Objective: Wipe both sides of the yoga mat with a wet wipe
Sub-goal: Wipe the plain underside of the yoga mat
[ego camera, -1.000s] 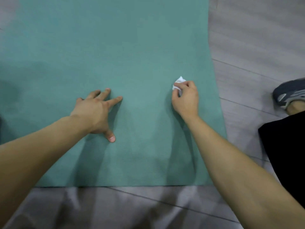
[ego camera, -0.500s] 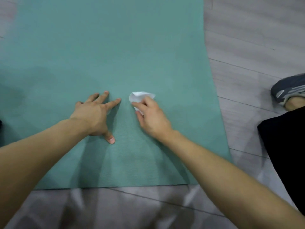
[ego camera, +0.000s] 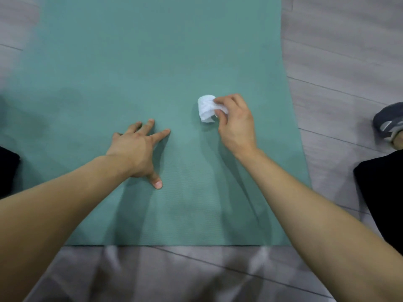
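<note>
A teal yoga mat (ego camera: 152, 62) lies flat on the floor and runs away from me, its near edge low in the view. My left hand (ego camera: 136, 150) rests flat on the mat with its fingers spread and straight. My right hand (ego camera: 234, 123) pinches a crumpled white wet wipe (ego camera: 206, 107) between thumb and fingers, right of the left hand and over the mat's middle. Whether the wipe touches the mat I cannot tell.
Grey wood-plank floor (ego camera: 338, 62) surrounds the mat. A grey sneaker (ego camera: 388, 122) and a black trouser leg (ego camera: 383, 192) are at the right edge. Another black patch (ego camera: 7, 168) sits at the left edge.
My right hand swept the wipe left across the mat until it was next to the left hand, then moved back to the right. The left hand stayed pressed in place.
</note>
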`<state>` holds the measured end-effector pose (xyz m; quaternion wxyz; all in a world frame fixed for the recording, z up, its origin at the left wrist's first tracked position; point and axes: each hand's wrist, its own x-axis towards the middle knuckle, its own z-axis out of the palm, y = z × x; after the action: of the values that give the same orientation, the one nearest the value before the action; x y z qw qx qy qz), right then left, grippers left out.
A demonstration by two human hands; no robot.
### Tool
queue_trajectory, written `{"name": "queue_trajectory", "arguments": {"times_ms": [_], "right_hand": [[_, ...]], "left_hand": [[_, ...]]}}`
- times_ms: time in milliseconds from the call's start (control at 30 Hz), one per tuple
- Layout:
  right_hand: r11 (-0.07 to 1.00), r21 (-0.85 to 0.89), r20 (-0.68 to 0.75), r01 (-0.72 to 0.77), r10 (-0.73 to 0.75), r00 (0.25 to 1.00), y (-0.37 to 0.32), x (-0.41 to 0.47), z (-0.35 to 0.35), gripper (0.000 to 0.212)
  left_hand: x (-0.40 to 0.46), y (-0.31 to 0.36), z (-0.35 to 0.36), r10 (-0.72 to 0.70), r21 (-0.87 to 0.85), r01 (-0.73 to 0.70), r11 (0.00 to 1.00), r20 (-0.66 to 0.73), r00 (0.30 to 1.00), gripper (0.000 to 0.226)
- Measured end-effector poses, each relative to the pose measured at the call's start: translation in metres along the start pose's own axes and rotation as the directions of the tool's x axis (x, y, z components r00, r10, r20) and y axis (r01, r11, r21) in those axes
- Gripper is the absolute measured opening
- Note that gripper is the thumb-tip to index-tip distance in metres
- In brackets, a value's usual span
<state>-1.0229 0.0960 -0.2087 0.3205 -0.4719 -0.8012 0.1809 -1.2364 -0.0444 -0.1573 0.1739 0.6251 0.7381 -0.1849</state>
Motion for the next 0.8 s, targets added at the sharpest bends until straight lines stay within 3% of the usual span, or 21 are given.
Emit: {"name": "queue_trajectory", "arguments": {"times_ms": [67,167,267,333,400,533,600,667,733,800], "right_hand": [[0.999,-0.008,0.120,0.049,-0.048,0.992,-0.007,0.006,0.009,0.027],[0.997,-0.073,0.290,-0.007,0.028,0.957,-0.017,0.007,0.022,0.027],[0.985,-0.086,0.199,-0.150,0.165,0.966,-0.030,0.007,0.047,0.049],[0.980,-0.103,0.131,-0.169,0.182,0.975,-0.042,0.009,0.065,0.041],[0.987,-0.068,0.095,-0.149,0.155,0.983,-0.049,0.007,0.076,0.020],[0.999,-0.025,0.209,-0.034,0.038,0.977,-0.019,0.002,0.047,0.041],[0.993,-0.118,0.083,-0.002,0.012,0.996,0.028,0.004,0.018,0.042],[0.954,-0.267,-0.074,-0.138,0.123,0.990,0.078,0.008,-0.015,0.036],[0.870,-0.412,-0.118,-0.270,0.243,0.963,0.103,0.004,-0.034,0.034],[0.879,-0.354,-0.156,-0.320,0.282,0.947,0.085,-0.003,-0.023,0.032]], "left_hand": [[0.000,0.001,0.000,0.002,-0.007,-0.002,1.000,0.004,1.000,0.163],[0.000,0.002,-0.002,-0.005,-0.010,0.005,1.000,0.003,1.000,0.162],[0.000,0.002,-0.002,-0.007,0.003,0.007,1.000,-0.005,1.000,0.162],[0.000,0.001,-0.002,-0.008,0.003,0.008,1.000,-0.008,1.000,0.162],[-0.001,0.001,-0.001,-0.011,0.001,0.011,1.000,-0.003,1.000,0.162],[-0.001,0.001,-0.002,-0.011,-0.003,0.011,1.000,0.000,1.000,0.162],[-0.001,0.000,-0.001,-0.012,-0.004,0.012,1.000,-0.007,1.000,0.162],[0.000,0.000,-0.001,-0.010,-0.007,0.010,1.000,-0.007,1.000,0.161],[0.000,0.001,0.001,-0.013,-0.013,0.013,1.000,-0.006,1.000,0.162],[0.000,0.002,0.000,-0.017,-0.015,0.017,1.000,-0.001,1.000,0.162]]}}
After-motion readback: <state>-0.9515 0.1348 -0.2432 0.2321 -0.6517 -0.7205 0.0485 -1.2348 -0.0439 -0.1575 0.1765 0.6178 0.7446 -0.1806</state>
